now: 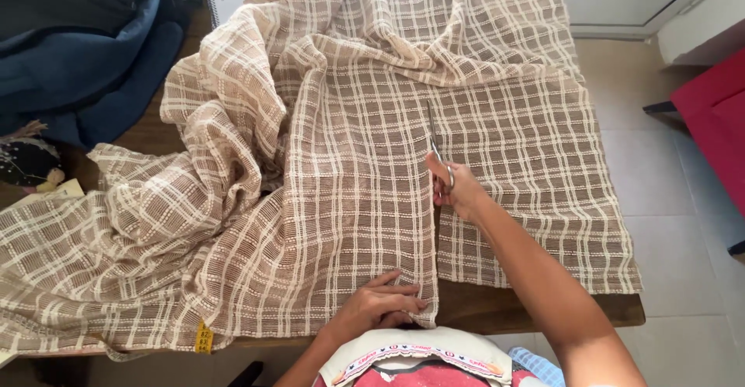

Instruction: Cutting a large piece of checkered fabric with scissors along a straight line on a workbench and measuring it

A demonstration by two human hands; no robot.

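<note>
Lying spread over most of the wooden table (543,313), the beige checked fabric (349,185) hangs over the table's right edge and bunches into loose folds toward the left and far edges. A straight cut runs through the cloth from the near edge up toward the middle, dividing it into a left part and a right part. The right hand (458,189) sits at the top of that cut, fingers curled closed through the handles of a pair of metal scissors (436,146), whose blades point away from the person, toward the far edge, and lie on the fabric along the line of the cut. The left hand (380,302) rests at the near edge just left of the slit, palm down, fingers bent and pressed together on the cut edge of the left part; whether it pinches the cloth or only pins it flat cannot be told. The two hands are well apart, one at each end of the slit. A yellow tape measure (203,338) peeks from under the fabric at the near edge, left of the left hand. Dark blue cloth (77,69) lies piled at the table's far left corner.
</note>
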